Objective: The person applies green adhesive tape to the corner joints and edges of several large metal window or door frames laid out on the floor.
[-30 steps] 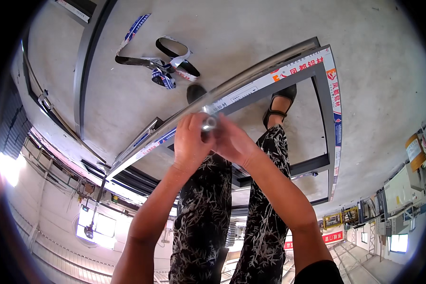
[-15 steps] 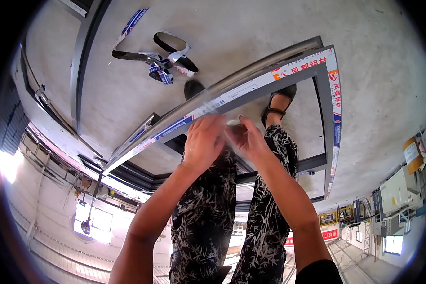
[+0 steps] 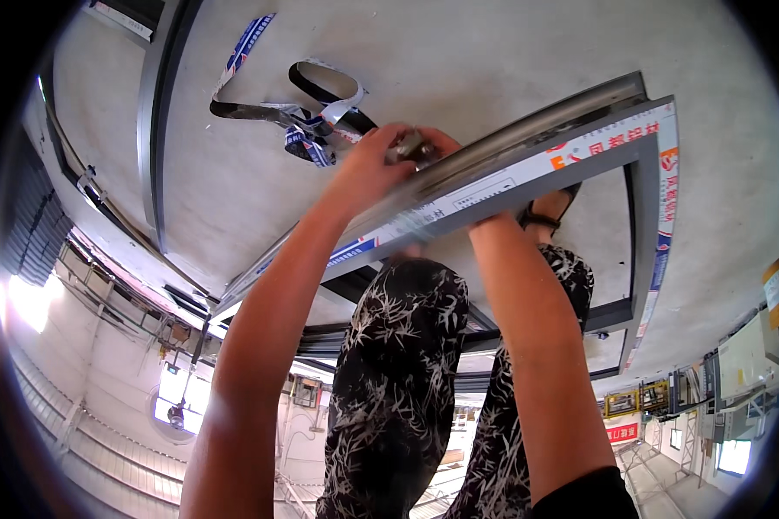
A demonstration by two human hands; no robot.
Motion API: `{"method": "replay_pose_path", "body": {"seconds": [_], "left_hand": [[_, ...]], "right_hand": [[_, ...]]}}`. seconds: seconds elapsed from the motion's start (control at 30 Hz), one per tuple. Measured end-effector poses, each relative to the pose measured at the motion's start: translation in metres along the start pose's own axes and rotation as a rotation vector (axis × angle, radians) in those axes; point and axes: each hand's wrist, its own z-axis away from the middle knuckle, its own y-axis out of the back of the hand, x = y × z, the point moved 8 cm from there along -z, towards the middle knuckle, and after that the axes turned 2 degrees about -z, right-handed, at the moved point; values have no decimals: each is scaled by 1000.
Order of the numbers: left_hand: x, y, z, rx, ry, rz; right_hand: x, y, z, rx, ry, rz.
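Note:
A dark grey metal frame (image 3: 571, 156), with printed white, red and blue protective film on its faces, stands tilted across my legs. My left hand (image 3: 379, 160) reaches over its far edge, fingers curled at a small shiny greyish piece (image 3: 413, 149) that I cannot identify. My right forearm goes through the frame's opening, and the fingers of my right hand (image 3: 441, 142) come up on the far side, bent toward the same piece. The frame's bar hides the rest of that hand. Both hands look closed.
Peeled film strips (image 3: 307, 143), curled and crumpled, lie on the concrete floor (image 3: 511, 43) beyond my left hand. Another dark frame bar (image 3: 151, 130) lies at the left. My knees (image 3: 420, 285) and a shoe (image 3: 550, 208) are close to the frame.
Both hands have moved from the near side of the frame to its far edge, the right one through the opening. The frame appears farther right in view.

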Motion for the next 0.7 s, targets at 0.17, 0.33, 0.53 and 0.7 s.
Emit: {"method": "replay_pose_path", "body": {"seconds": [0.17,0.33,0.53,0.7], "left_hand": [[23,1,-19,120,4,-290],[41,26,3,152,-41,-134],[77,32,89,135,-107,-106],[96,19,141,294,-64,-126]], "right_hand": [[-5,-7,1,-203,-1,8],[0,46,14,149,-140,86],[-36,39,136,649,-82,329],[-16,-87,156,364,19,537]]}}
